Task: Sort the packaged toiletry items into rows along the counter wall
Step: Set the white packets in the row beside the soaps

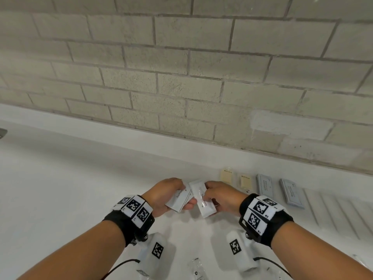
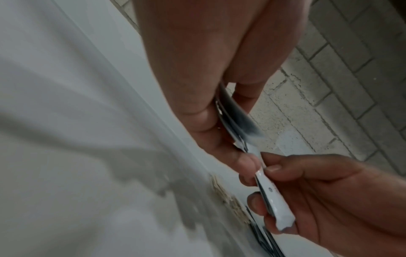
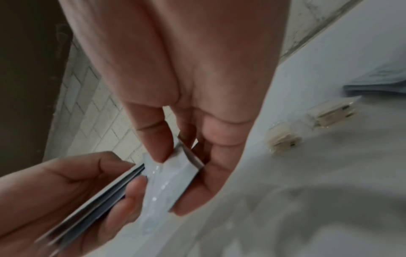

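Above the white counter [image 1: 80, 178], my left hand [image 1: 184, 194] grips a small stack of flat white toothpaste packets [image 1: 177, 201], which shows edge-on in the left wrist view [image 2: 235, 120]. My right hand [image 1: 210, 194] pinches one more white toothpaste packet [image 1: 203, 207], its upper end touching the stack. The right wrist view shows this packet [image 3: 173, 175] between thumb and fingers, with the left hand's stack [image 3: 98, 196] beside it. Near the wall lie two cream soap packets [image 1: 227, 175] [image 1: 245, 181] and two grey-blue packets [image 1: 264, 184] [image 1: 291, 194] in a row.
A grey brick wall [image 1: 181, 77] runs behind the counter's raised back ledge [image 1: 121, 136]. A ribbed drainer surface [image 1: 333, 215] lies at the right. Clear-wrapped items [image 1: 195, 267] lie near the front edge between my forearms. A dark object [image 1: 2, 133] shows at the far left.
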Motion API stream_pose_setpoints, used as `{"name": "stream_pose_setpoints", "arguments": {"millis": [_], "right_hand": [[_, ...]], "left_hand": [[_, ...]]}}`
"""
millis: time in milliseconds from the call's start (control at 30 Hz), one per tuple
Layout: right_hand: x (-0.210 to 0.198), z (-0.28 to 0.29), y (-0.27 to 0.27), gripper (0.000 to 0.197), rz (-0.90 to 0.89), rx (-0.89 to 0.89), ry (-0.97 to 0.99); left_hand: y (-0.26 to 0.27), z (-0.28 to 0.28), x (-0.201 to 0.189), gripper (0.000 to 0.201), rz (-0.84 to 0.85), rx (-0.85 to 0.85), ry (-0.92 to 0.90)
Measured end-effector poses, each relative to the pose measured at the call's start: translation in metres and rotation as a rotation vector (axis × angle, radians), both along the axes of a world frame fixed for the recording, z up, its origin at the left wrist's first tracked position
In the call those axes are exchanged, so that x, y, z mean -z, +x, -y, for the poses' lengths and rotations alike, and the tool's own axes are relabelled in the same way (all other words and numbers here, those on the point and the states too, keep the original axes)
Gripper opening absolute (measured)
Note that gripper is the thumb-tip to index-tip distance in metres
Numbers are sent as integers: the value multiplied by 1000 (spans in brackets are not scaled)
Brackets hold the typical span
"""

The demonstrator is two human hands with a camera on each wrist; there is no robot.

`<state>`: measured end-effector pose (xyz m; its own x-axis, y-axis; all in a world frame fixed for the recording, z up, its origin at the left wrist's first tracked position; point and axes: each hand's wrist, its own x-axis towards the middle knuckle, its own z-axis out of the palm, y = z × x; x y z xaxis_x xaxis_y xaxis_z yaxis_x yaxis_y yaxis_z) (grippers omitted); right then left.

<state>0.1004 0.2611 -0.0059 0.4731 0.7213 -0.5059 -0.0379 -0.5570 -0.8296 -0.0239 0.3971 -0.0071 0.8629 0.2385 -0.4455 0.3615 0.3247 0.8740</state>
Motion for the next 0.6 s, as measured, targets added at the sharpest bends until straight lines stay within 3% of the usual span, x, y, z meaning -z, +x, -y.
{"name": "stream_pose_setpoints", "arguments": {"millis": [167, 300, 600], "right_hand": [[-12, 5, -4, 38, 80, -41, 36], [-21, 8, -16, 21, 176, -57, 16], [-34, 17, -38, 19, 319, -139, 26]], "left_hand": [[0, 9, -6, 20, 7, 12, 26], [-2, 18, -15, 24, -5, -2, 49], [-19, 29, -23, 25, -1, 36, 126]]}}
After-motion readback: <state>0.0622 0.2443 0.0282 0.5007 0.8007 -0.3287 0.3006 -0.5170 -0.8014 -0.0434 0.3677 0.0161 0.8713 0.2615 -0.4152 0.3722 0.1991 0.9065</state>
